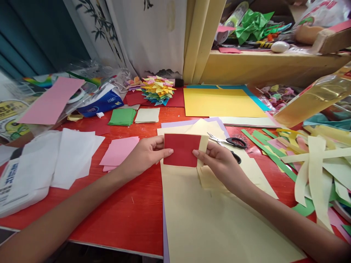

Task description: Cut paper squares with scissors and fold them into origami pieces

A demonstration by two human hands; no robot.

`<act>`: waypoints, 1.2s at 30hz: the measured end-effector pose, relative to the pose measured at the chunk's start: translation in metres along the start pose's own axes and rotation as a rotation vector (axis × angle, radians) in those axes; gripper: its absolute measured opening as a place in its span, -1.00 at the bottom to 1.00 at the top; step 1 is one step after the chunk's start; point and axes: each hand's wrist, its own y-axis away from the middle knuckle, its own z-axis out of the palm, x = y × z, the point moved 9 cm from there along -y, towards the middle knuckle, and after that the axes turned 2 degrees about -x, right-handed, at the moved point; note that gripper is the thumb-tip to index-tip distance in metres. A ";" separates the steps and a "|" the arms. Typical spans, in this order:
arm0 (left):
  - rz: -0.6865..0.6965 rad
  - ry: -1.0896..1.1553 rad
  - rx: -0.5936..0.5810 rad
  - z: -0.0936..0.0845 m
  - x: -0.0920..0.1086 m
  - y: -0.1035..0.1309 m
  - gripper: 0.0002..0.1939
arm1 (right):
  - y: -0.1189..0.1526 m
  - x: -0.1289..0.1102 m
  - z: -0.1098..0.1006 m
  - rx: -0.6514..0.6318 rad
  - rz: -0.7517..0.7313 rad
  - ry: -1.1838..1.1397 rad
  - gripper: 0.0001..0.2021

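Between my two hands a red paper square [182, 150] is held up, laid over a slightly wider piece of cream paper [203, 143] that shows along its right side. My left hand [148, 155] pinches the left edge, thumb on the front. On the right edge my right hand [223, 160] grips both layers, its thumb pressing on the red. Large cream sheets [214, 223] lie beneath, over a lilac sheet. Black-handled scissors [230, 141] rest just behind my right hand. Pink paper squares [120, 150] are stacked left of my left hand.
Green squares [122, 117] and pale squares [147, 115] sit farther back, near a multicoloured folded-paper piece [157, 89]. Yellow sheets [222, 102] lie at the back. Paper offcuts [315, 171] crowd the right, below a tilted bottle [315, 96]. White tissues [74, 153] lie left.
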 end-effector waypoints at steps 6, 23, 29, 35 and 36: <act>-0.155 0.160 -0.032 0.011 -0.019 0.002 -0.75 | 0.000 0.003 0.001 -0.022 0.074 -0.091 -0.72; -0.218 0.353 -0.068 0.034 -0.020 0.011 -0.75 | 0.005 -0.004 0.004 0.006 0.047 0.101 -0.78; -0.171 0.345 -0.001 0.027 -0.022 0.009 -0.79 | 0.004 -0.030 -0.041 0.061 0.029 0.936 -0.78; -0.174 0.311 0.044 0.017 -0.028 0.007 -0.84 | 0.018 -0.013 -0.113 0.088 0.192 1.353 -0.56; -0.181 0.321 0.050 0.017 -0.029 0.007 -0.84 | 0.019 -0.011 -0.116 0.098 0.192 1.358 -0.55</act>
